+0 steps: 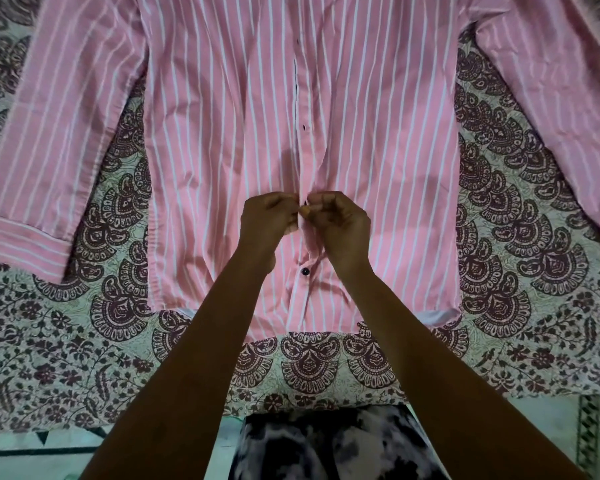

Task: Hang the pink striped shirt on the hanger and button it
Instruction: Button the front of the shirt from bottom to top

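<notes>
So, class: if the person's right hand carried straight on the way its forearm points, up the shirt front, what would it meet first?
Probably the right hand would slide over the pink striped shirt along its placket, reaching the dark button above first, though height above the cloth is unclear.

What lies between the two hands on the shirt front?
In the head view, the pink striped shirt's button placket runs between the left hand and right hand; both pinch it at one dark button.

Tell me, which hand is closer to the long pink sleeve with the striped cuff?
Left. The left hand pinches the shirt's front edge, on the side toward the pink striped sleeve. The right hand is just across the placket, farther away.
</notes>
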{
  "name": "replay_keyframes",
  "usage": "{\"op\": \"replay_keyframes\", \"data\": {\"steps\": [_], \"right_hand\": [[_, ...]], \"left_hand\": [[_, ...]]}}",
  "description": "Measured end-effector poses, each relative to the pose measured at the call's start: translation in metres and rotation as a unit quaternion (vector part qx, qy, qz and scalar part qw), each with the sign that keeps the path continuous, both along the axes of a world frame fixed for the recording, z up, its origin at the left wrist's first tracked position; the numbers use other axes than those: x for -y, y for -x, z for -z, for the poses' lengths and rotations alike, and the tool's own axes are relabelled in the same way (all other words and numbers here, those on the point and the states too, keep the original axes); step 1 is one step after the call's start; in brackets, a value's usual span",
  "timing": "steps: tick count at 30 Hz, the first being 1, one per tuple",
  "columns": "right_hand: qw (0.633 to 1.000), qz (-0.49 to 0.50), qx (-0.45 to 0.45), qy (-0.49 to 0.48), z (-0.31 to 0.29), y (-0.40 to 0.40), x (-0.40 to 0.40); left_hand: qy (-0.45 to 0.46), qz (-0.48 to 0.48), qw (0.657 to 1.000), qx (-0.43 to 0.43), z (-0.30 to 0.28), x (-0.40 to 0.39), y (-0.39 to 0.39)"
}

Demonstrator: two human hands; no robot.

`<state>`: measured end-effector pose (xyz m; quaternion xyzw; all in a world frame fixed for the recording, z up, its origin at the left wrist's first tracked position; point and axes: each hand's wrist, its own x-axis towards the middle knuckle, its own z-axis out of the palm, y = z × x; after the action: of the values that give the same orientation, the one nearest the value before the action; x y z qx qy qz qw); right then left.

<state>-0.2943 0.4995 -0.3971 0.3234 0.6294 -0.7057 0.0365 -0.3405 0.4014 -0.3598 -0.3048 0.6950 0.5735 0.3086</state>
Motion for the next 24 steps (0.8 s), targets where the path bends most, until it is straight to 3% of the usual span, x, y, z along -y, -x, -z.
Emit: {"op": "replay_keyframes", "data": {"steps": [4, 19, 24], "right_hand": [[1.000, 0.007, -0.008, -0.016, 0.001, -0.004, 0.002], [0.999, 0.002, 0.029, -0.024, 0.004, -0.006, 0.003], [0.995, 0.048, 0.050, 0.075, 0.004, -0.003, 0.002]], "left_hand": [[-0.053, 0.005, 0.999, -0.001, -0.004, 0.000, -0.002], [-0.001, 0.061, 0.998, -0.027, 0.010, 0.003, 0.005], [-0.021, 0.069, 0.997, -0.026, 0.010, 0.001, 0.008]]}}
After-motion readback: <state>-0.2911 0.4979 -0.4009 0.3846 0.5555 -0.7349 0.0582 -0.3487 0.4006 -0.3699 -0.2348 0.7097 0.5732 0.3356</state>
